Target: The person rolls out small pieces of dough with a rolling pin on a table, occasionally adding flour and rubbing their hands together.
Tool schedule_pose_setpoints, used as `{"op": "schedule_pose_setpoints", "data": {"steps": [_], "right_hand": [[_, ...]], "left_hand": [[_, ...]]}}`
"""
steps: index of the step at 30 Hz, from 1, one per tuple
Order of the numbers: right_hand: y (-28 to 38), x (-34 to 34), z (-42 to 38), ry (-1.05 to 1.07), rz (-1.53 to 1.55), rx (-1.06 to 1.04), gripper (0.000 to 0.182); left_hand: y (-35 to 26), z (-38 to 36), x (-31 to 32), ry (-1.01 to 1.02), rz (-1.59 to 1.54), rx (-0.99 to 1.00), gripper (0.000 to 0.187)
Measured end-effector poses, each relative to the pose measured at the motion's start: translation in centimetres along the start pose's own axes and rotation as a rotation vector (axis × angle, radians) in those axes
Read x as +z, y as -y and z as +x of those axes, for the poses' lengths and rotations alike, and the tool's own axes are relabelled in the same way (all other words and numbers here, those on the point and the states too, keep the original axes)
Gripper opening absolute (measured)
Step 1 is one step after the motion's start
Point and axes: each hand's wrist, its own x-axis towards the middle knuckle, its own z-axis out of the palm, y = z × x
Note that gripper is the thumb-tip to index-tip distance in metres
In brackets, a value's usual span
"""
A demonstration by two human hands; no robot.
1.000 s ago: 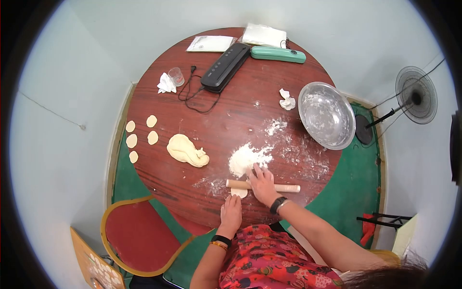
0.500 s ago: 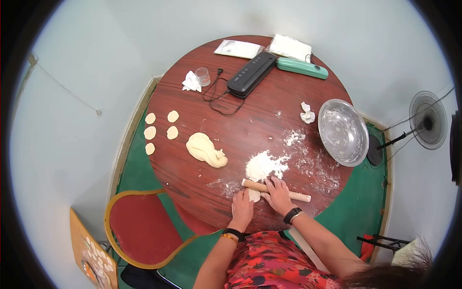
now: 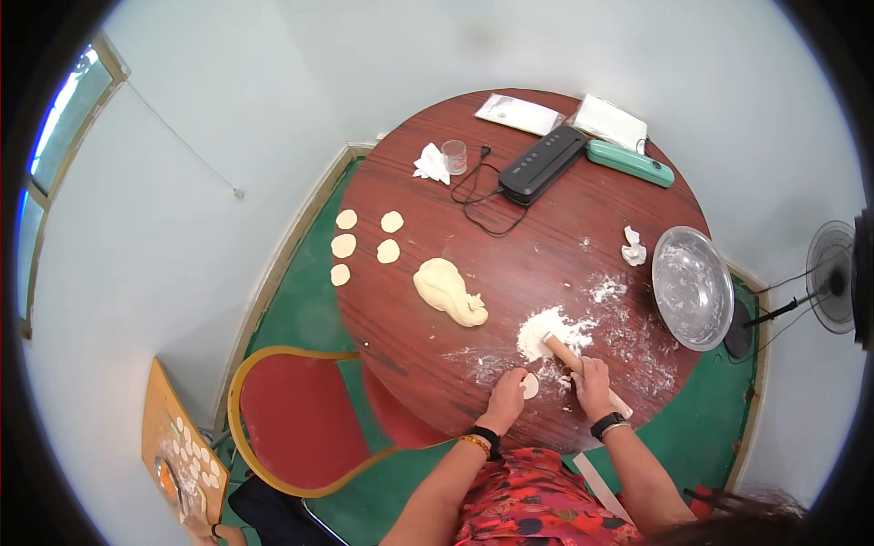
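Note:
Near the front edge of the round table, my left hand pinches the edge of a small flat dough round. My right hand is closed around a wooden rolling pin, which slants across the table with its far end at a pile of white flour. The dough round and the pin are apart. Left of the flour lies a large lump of dough, twisted at one end. Several flattened dough rounds are laid out at the table's left edge.
A metal basin stands at the right, near crumpled tissue. Toward the back are a black corded appliance, a green device and a glass. A red chair is at left; another person's hand is by a board.
My right hand has swung the rolling pin off the dough round, and the pin now points more away from me. My left hand has lifted the round's edge. The view has shifted left.

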Motion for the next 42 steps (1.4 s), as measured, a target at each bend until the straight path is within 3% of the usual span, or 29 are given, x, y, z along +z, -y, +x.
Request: {"op": "schedule_pose_setpoints", "data": {"steps": [4, 7, 13, 18, 21, 25, 28, 34, 37, 42], "right_hand": [[-0.3, 0.1, -0.7, 0.032, -0.011, -0.007, 0.045], [-0.1, 0.4, -1.1, 0.035, -0.021, -0.003, 0.04], [0.9, -0.4, -1.6, -0.002, -0.04, 0.063, 0.04], [1.1, -0.9, -1.6, -0.068, -0.061, 0.127, 0.039], [1.1, -1.2, -1.7, -0.071, -0.093, 0.192, 0.038], [0.7, -1.1, -1.8, -0.062, -0.141, 0.239, 0.038], [0.5, -0.9, -1.8, -0.061, -0.16, 0.238, 0.038], [0.5, -0.3, -2.3, -0.016, -0.136, 0.244, 0.039], [0.4, 0.0, -2.6, -0.012, -0.104, 0.249, 0.04], [0.1, -0.1, -2.5, -0.007, -0.077, 0.229, 0.041]], "left_hand": [[1.0, 0.0, -2.5, -0.002, -0.025, -0.013, 0.022], [2.7, 0.2, -5.8, -0.151, -0.004, -0.103, 0.013], [8.3, 4.2, -15.0, -0.356, 0.207, -0.097, 0.011], [7.2, 8.5, -17.2, -0.501, 0.44, 0.044, 0.041], [6.5, 11.3, -14.4, -0.218, 0.351, 0.164, 0.059], [0.9, 12.2, -10.7, 0.077, 0.699, -0.041, 0.091], [0.9, 12.8, -9.1, 0.094, 0.925, -0.053, 0.087], [3.3, 13.7, -8.8, 0.135, 0.981, 0.099, 0.07], [1.5, 13.0, -9.1, 0.051, 0.964, 0.133, 0.062], [-0.2, 12.9, -8.6, 0.102, 0.87, -0.036, 0.043]]}}
